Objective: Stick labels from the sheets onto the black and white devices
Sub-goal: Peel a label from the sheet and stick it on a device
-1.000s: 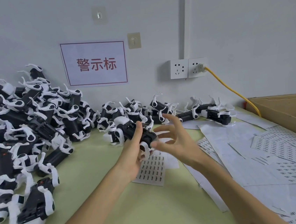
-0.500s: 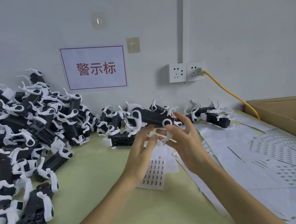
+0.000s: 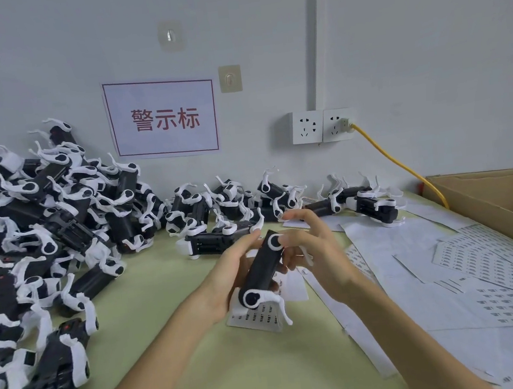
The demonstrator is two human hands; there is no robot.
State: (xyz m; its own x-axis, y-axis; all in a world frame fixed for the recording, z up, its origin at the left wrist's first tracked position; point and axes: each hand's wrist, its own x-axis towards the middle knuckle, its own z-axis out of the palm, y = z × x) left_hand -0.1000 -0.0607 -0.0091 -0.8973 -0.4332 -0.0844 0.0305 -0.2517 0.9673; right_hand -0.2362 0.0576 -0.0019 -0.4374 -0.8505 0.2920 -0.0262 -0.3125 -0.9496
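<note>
My left hand (image 3: 230, 271) grips a black and white device (image 3: 261, 271) by its black body, held tilted above the table with one white ring end low and the other high. My right hand (image 3: 316, 251) pinches the device's upper end, thumb on the white ring, while its index finger stands straight up. Under the hands lies a small label sheet (image 3: 255, 319) printed with rows of small black labels. More label sheets (image 3: 484, 268) are spread over the table's right side.
A big pile of the same devices (image 3: 35, 236) fills the left side, and a row of devices (image 3: 233, 201) runs along the wall. One device (image 3: 211, 245) lies just beyond my hands. A cardboard box (image 3: 496, 200) stands at right, with a yellow cable (image 3: 399, 165) running to the wall socket.
Both hands lifted a device from the row at the back and brought it toward me and lower. It now hangs over the small label sheet, turned end-down.
</note>
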